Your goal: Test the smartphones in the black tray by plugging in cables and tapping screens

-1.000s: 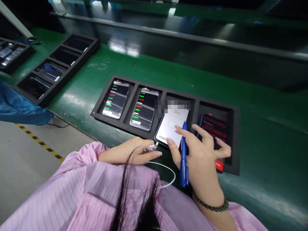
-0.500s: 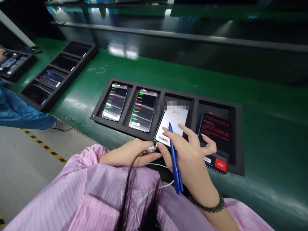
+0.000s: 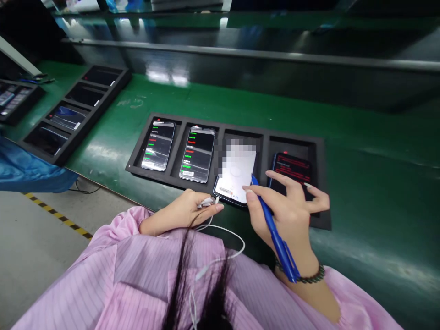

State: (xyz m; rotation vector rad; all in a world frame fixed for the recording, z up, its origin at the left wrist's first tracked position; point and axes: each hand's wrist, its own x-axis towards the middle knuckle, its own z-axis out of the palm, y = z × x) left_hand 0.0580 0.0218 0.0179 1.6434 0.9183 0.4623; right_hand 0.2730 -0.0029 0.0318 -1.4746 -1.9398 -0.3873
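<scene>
My left hand (image 3: 187,208) is closed around the white plug end (image 3: 206,201) of a thin cord, at the bottom edge of a lit phone (image 3: 235,172). The white cord (image 3: 237,238), which looks like an earphone cable, loops down over my lap. A blue pen (image 3: 275,229) is gripped in my right hand (image 3: 287,211), its tip by the lit phone's right edge. The thumb and index finger are at that phone's lower right corner, with the other fingers spread over a phone with red text (image 3: 292,169). This phone is partly hidden by my hand.
A black tray (image 3: 172,176) holds the phones in separate compartments, including two dark-screened ones (image 3: 158,145) with coloured text on the left. Another phone tray (image 3: 99,107) lies further left on the green bench (image 3: 113,142). Blue fabric (image 3: 30,165) shows at the left edge.
My right hand has moved right, away from my left hand, with the blue pen still in it. The digits on the lit phone no longer show. The view has shifted slightly.
</scene>
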